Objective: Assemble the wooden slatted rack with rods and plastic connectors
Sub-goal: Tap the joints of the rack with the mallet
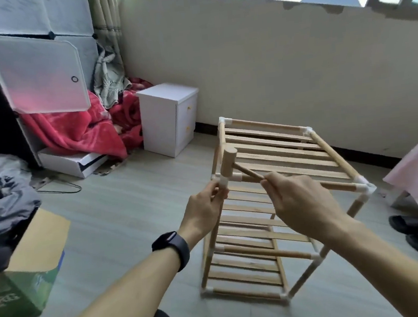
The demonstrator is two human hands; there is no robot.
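wooden rack (281,163) upright on the floor, mallet (229,162) over its corner

wood-look flooring (122,216) runs across the room to a pale wall, and the rack stands on it near the middle, well apart from the white bedside cabinet (168,120) by the wall. it has slatted tiers, round rods along the edges and white plastic connectors at the corners; the top tier is the clearest, the lower ones partly hidden behind the arms. a red blanket (74,129) is heaped to the left of the cabinet, and a green-and-tan cardboard box (29,277) sits at the near left.

both arms reach in from below. the right hand (301,202) is clenched round the mallet's thin handle, fingers curled over it, with the chunky head hanging upright just over the rack's near-left top corner. whether the head touches the joint i cannot tell. the left hand (203,210), a black watch (171,248) on its wrist, pinches that corner from the side, thumb and fingertips closed on the white connector (223,182) and the rod under it.
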